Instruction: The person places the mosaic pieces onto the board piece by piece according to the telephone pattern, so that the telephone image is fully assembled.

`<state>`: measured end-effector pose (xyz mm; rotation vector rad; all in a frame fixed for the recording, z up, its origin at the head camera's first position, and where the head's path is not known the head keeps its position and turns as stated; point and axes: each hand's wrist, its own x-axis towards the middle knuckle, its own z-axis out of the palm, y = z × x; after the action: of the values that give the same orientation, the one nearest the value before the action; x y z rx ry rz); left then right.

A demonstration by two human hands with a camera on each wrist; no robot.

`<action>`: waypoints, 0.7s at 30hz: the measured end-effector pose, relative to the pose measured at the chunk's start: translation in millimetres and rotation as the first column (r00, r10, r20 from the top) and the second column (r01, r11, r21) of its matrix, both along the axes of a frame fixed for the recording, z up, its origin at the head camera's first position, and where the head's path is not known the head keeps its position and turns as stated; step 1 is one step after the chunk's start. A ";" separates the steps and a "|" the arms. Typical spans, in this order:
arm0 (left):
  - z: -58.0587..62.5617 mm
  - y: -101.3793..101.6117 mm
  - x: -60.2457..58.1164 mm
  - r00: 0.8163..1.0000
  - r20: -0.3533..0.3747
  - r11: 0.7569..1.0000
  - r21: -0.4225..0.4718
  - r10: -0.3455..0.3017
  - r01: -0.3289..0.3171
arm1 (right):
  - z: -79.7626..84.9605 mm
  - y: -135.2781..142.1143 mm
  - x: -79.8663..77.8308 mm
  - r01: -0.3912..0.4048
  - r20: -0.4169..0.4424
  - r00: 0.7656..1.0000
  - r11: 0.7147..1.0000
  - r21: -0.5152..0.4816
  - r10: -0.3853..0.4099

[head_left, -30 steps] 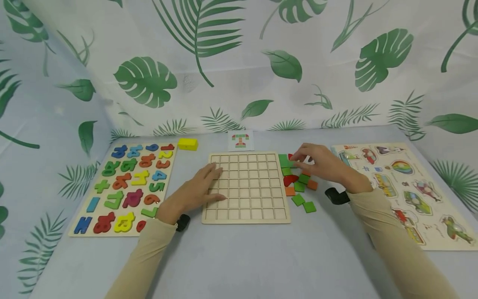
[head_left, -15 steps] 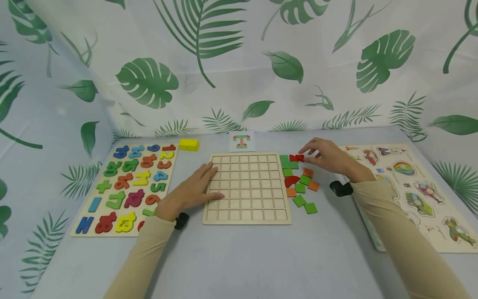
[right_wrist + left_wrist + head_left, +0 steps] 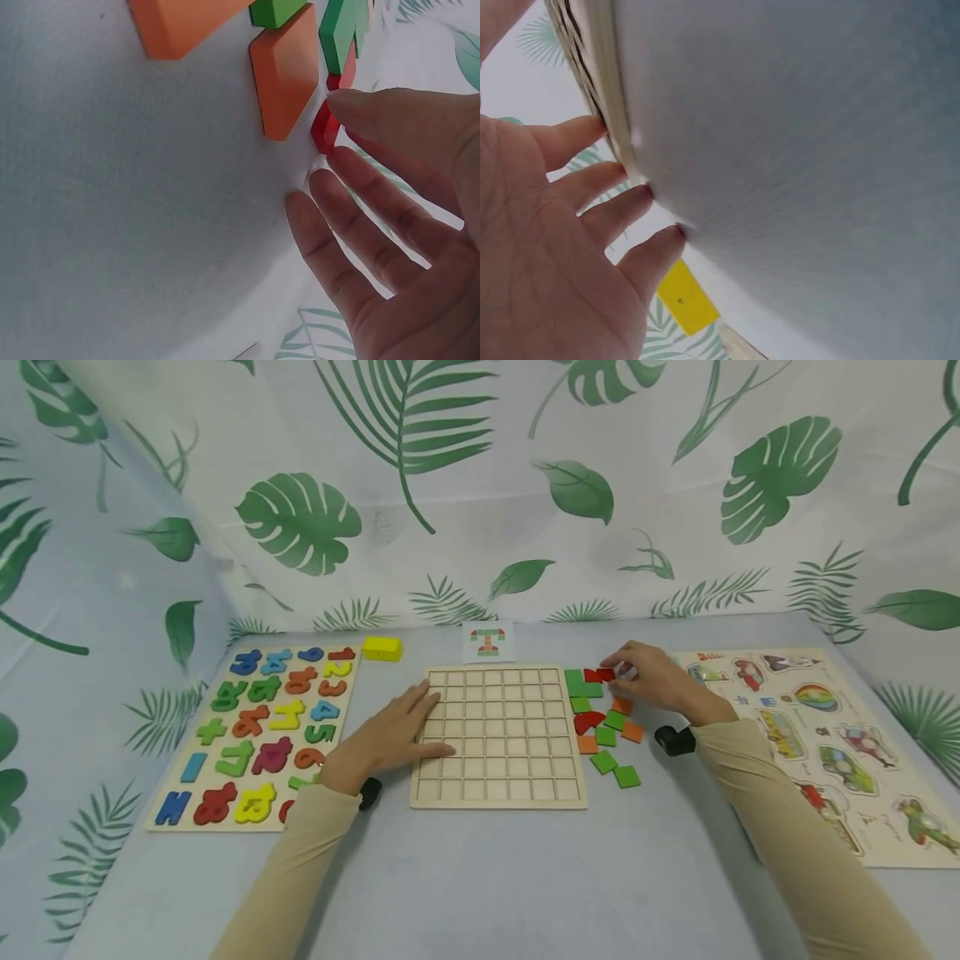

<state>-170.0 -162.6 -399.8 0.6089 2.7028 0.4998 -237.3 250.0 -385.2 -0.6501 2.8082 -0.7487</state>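
A pale wooden grid board (image 3: 498, 803) lies in the middle of the table. My left hand (image 3: 393, 732) rests on its left edge with fingers spread, thumb over the lower cells; in the left wrist view the fingertips of my left hand (image 3: 577, 225) line up near the board's side. Right of the board, my right hand (image 3: 654, 677) pinches a small red tile (image 3: 606, 674) with thumb and index finger. The right wrist view shows this red tile (image 3: 324, 129) against the thumb, the other fingers extended. Green tiles (image 3: 626, 777), orange tiles (image 3: 632, 732) and a red curved piece (image 3: 588, 722) lie nearby.
A picture card (image 3: 488, 642) with a red, green and orange pattern stands behind the board. At left lies a number puzzle (image 3: 197, 814), with a yellow block (image 3: 382, 649) by its far corner. A picture puzzle (image 3: 892, 852) lies on the right, partly under the right forearm.
The right hand has drawn back slightly to the right from the green tiles, uncovering them and two red pieces, and its fingers close on the right one. The left hand stays put.
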 end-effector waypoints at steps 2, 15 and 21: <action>0.6 0.6 -0.3 1.000 -0.004 1.000 -0.001 0.000 0.000 | 0.1 -0.5 -0.3 0.002 -0.010 1.000 1.000 0.006 -0.002; -2.8 -2.3 -1.2 1.000 0.002 1.000 -0.002 0.015 -0.015 | -6.9 -4.3 -7.7 0.042 -0.072 0.997 0.998 0.042 -0.039; -3.1 -2.5 -1.1 1.000 -0.013 1.000 0.004 0.010 -0.010 | -7.1 -5.8 -11.9 0.114 -0.013 0.993 0.993 0.028 -0.114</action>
<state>-171.1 -165.1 -402.9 0.6019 2.7192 0.5050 -249.3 244.2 -392.3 -0.4950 2.8813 -0.7250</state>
